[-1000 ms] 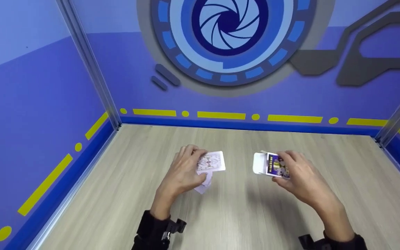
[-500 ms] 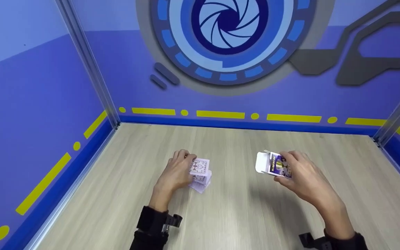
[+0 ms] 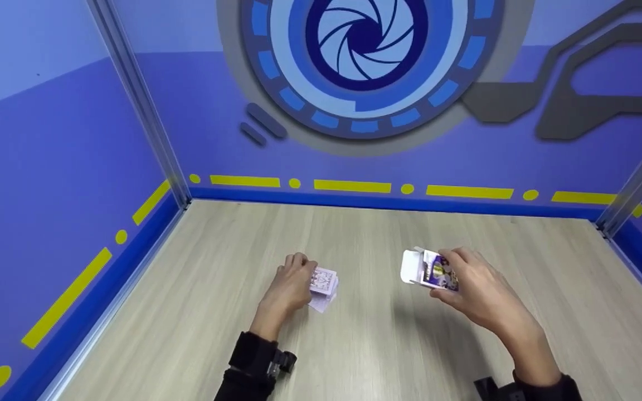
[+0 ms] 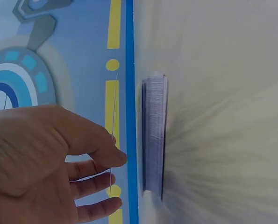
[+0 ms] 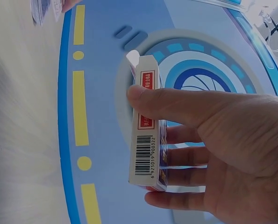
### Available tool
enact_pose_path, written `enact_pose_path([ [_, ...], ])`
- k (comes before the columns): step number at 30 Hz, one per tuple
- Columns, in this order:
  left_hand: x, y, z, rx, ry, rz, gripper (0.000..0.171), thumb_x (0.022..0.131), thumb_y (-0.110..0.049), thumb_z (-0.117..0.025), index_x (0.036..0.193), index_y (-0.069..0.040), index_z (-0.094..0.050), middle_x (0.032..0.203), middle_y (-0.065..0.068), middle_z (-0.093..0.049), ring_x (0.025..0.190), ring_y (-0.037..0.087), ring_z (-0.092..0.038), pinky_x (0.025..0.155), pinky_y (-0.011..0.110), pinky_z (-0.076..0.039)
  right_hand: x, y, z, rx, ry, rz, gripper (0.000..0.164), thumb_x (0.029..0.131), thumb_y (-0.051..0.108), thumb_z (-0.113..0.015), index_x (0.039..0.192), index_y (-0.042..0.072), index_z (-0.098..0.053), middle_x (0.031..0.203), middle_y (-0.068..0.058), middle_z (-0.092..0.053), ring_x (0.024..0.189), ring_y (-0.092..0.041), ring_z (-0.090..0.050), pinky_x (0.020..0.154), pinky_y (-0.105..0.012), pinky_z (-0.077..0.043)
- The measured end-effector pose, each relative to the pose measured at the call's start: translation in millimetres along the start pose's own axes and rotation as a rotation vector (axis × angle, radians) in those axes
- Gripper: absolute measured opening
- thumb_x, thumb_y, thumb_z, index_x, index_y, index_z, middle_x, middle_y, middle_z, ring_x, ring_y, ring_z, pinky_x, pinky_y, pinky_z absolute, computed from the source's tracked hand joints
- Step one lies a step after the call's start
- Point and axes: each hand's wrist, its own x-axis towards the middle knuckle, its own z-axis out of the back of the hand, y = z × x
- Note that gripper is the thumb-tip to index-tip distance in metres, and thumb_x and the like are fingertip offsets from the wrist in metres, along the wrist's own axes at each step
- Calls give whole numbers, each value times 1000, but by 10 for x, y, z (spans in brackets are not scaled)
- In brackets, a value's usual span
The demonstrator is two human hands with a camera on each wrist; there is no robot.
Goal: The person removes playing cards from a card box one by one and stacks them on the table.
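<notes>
My left hand (image 3: 290, 284) pinches a single playing card (image 4: 113, 133) between thumb and fingers; it shows edge-on as a thin line in the left wrist view. A thick stack of playing cards (image 4: 154, 135) lies on the table just below, apart from that card. From the head view, the patterned card back (image 3: 322, 280) overlaps the slightly fanned cards (image 3: 321, 303). Over on the right, my right hand (image 3: 480, 287) grips a purple and white card box (image 3: 439, 271) above the table, its white end flap (image 3: 410, 266) hanging out toward the left. A barcode (image 5: 145, 155) marks the box's narrow side.
The wooden table (image 3: 365, 345) meets a blue printed back wall (image 3: 354, 167) with yellow dashes. Another blue wall (image 3: 48, 195) rises at the left. Metal posts (image 3: 142, 106) stand in the corners.
My left hand has carried the card leftward and then down closer over the stack. The right hand and the box have shifted slightly left.
</notes>
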Motion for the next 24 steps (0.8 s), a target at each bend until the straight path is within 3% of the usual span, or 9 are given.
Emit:
enact_pose_path([
  [24, 17, 34, -122, 12, 39, 9, 47, 87, 15, -60, 131, 1, -64, 128, 17, -56, 123, 34, -48, 98, 51, -45, 12, 35, -37, 13, 38, -20, 69, 75, 25, -94, 131, 0, -63, 117, -15, -64, 94, -26, -61, 74, -45, -53],
])
